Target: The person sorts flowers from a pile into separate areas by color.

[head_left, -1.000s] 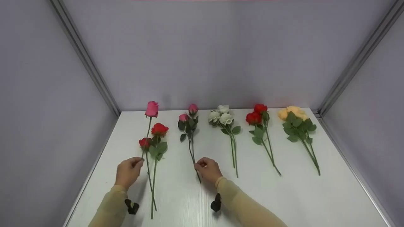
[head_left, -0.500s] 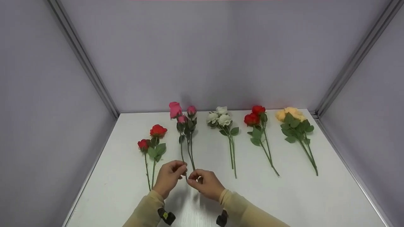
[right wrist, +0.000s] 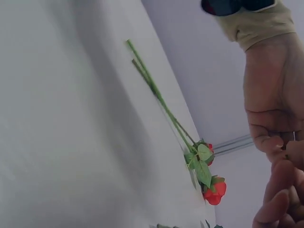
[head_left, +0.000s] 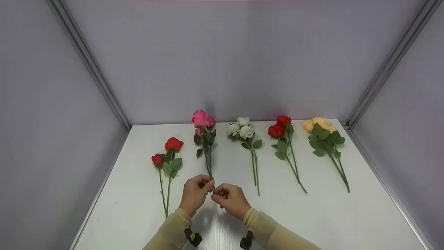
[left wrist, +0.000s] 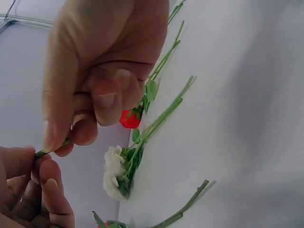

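My left hand [head_left: 196, 193] pinches the thin stem of a large pink rose [head_left: 199, 118] between thumb and fingers. That rose's bloom overlaps two smaller pink roses [head_left: 198, 131], whose stems [left wrist: 176, 217] lie on the table. My right hand [head_left: 231, 200] faces the left one, its thumb and fingertips pinching the stem's lower end. A short bit of green stem [left wrist: 42, 154] shows between the two hands in the left wrist view. In the right wrist view the left hand [right wrist: 270, 90] comes in above the right hand [right wrist: 282, 202], and their fingertips meet.
Two red roses [head_left: 173, 144] lie left of the hands on the white table [head_left: 131, 208]. To the right lie white roses [head_left: 246, 132], two more red roses [head_left: 276, 131] and yellow roses [head_left: 322, 123]. Grey panels [head_left: 222, 59] enclose the back and sides.
My left hand has carried the large pink rose rightward from over the left red roses to the smaller pink ones. My right hand has let go of their stems and met the left.
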{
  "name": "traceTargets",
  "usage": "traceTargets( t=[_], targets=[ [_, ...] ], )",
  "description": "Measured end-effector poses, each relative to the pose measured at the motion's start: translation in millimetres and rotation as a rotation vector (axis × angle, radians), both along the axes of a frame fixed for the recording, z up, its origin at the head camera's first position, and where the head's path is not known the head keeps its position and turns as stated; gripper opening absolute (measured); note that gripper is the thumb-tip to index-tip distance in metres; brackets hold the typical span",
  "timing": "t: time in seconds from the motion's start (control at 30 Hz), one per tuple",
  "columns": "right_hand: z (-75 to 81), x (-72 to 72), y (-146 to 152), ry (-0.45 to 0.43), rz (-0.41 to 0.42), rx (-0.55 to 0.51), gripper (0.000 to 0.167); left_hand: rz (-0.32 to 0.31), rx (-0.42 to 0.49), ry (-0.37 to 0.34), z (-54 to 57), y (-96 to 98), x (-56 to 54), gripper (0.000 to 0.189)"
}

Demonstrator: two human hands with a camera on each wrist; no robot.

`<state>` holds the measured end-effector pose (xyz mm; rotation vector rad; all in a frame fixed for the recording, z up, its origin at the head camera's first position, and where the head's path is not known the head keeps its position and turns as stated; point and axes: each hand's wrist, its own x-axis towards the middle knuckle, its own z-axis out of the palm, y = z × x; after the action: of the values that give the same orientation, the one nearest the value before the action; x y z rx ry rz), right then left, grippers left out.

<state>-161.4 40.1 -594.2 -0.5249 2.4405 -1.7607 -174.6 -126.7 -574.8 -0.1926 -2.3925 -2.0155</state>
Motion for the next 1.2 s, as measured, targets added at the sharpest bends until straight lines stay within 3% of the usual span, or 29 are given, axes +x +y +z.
traceTargets(
  t=[0.33, 0.6, 0.83, 1.0, 1.2],
  targets=[
    [2.2, -15.0, -10.5, 0.02, -0.113, -0.023, 0.007, 0.046, -0.102, 0.092, -10.3, -1.1, -9.6, 0.018],
    [-1.9, -52.9, -21.4, -0.034, -0.257, 0.05, 0.006, 0.172, -0.148, -0.03, -30.4, -4.5, -28.9, 0.017],
    [-7.3, -78.4, -29.2, -0.082, -0.318, 0.135, 0.005, 0.222, -0.231, -0.124, -43.6, -5.3, -48.2, 0.015],
    [-19.6, -84.5, -35.1, -0.089, -0.356, 0.232, 0.007, 0.23, -0.243, -0.175, -46.2, -3.2, -61.3, 0.023],
    [-35.6, -81.5, -42.2, -0.112, -0.382, 0.317, 0.009, 0.247, -0.281, -0.223, -49.0, 2.0, -71.4, 0.028]
  ],
)
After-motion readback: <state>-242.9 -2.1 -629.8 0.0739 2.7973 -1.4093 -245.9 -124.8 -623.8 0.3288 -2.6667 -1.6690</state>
